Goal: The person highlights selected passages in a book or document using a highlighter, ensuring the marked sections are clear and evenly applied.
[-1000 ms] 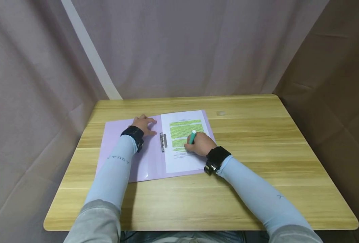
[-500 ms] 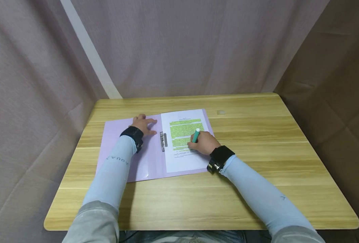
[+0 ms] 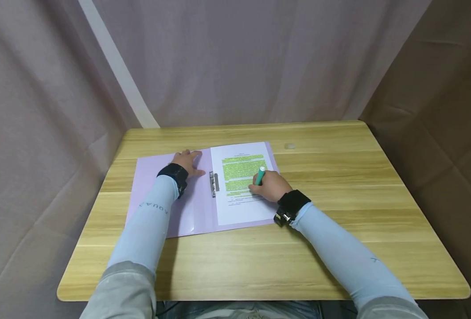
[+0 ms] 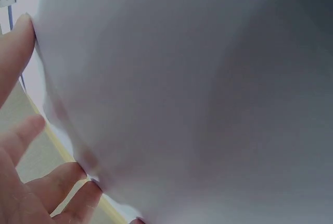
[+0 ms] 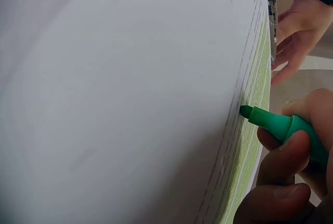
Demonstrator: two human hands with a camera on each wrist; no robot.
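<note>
The right hand (image 3: 270, 186) pinches a green highlighter (image 3: 260, 176) with its tip on the printed sheet (image 3: 241, 201) clipped in the lilac folder (image 3: 155, 177), while the left hand (image 3: 186, 161), fingers spread flat, presses the folder's left flap so it probably stays still on the worktop (image 3: 339, 199).

Wooden table (image 3: 339, 212) under purple folder (image 3: 151, 177)

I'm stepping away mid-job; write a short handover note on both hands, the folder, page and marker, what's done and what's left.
Left hand: fingers spread flat on the open purple folder, holding it still.
Right hand: grips the green highlighter, tip on the page.
Page lies in the folder's right half, beside the metal clip, on the wooden table.
Done: most of the text block is highlighted green.
Left: the few lines below the block are unmarked.
</note>
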